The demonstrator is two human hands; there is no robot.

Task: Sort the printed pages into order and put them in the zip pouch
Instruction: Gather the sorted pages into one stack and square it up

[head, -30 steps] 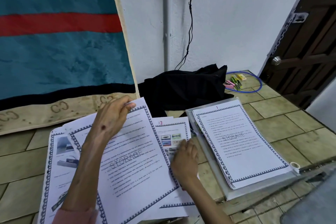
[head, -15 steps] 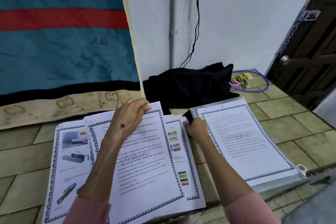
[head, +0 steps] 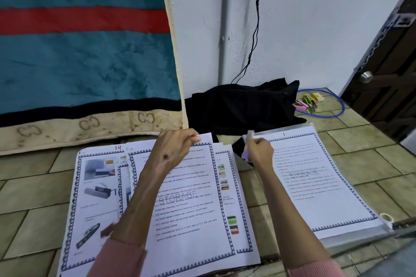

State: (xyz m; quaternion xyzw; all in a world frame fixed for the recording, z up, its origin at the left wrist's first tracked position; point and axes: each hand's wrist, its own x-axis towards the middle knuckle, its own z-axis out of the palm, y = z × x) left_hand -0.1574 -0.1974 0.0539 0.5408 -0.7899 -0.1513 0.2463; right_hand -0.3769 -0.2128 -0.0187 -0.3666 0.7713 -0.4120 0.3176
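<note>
Several printed pages with blue patterned borders lie fanned on the tiled floor at the left. My left hand [head: 173, 150] pinches the top edge of the uppermost text page [head: 186, 209], watermarked STORAGE. Under it at the far left lies a page marked 14 [head: 96, 186]. At the right a second stack, topped by the page marked 1 [head: 315, 186], rests on the clear zip pouch [head: 360, 237]. My right hand [head: 258, 150] hovers at that stack's upper left corner, closed on a small blurred white and lilac pen-like object [head: 247, 144].
A black cloth [head: 243, 105] is heaped against the wall behind the pages. A blue hoop with coloured clips [head: 313, 101] lies at the back right, near a dark door [head: 387, 78]. A small tape roll [head: 386, 218] sits beside the pouch. A teal blanket [head: 78, 51] hangs at the left.
My right hand left the middle pages and moved up and right to the pouch stack's corner, where it now holds the small object. My left hand kept its pinch on the top page.
</note>
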